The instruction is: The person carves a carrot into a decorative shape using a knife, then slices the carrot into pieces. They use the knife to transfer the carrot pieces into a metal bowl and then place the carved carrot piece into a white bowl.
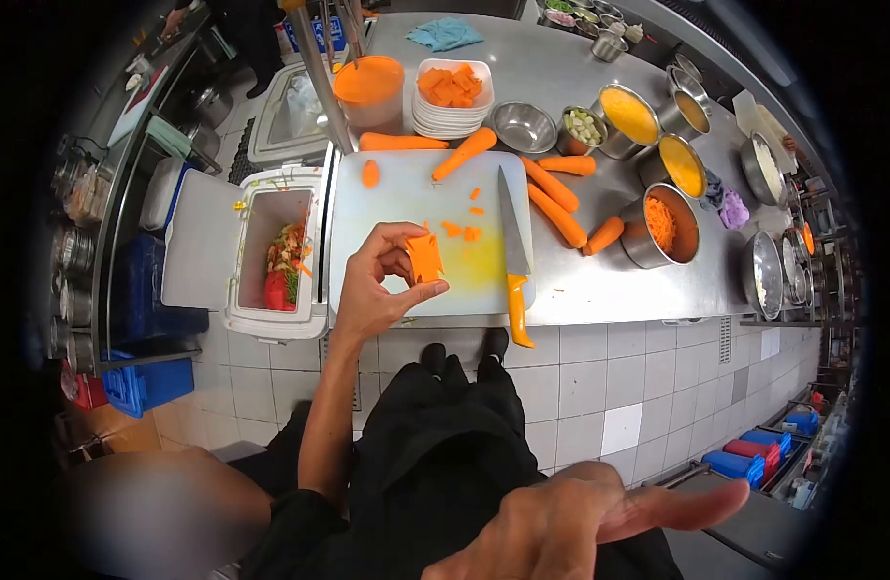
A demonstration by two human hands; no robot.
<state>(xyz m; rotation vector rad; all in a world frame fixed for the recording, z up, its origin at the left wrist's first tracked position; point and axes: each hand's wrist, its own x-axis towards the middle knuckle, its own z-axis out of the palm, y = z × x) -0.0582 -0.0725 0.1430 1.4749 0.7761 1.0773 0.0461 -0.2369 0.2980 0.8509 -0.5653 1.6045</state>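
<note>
My left hand [377, 290] pinches a carved orange carrot piece [425, 259] between thumb and fingers, above the near edge of a white cutting board [396, 203]. Close to the camera at the bottom is my right hand [580, 522], one finger stretched out to the right and nothing visible in it; its other fingers are partly hidden. A knife [514, 242] with a yellow handle lies along the board's right side, handle over the table edge. Small carrot scraps [471, 234] lie mid-board. Whole carrots [464, 153] rest at the board's far edge, others [558, 220] right of it.
Left of the board stands an open white bin [234, 280] with vegetable scraps. Stacked white trays [452, 121] hold carrot pieces; metal pots [630, 232] and bowls [524, 128] stand at the right. Another person [213, 483] is at the lower left.
</note>
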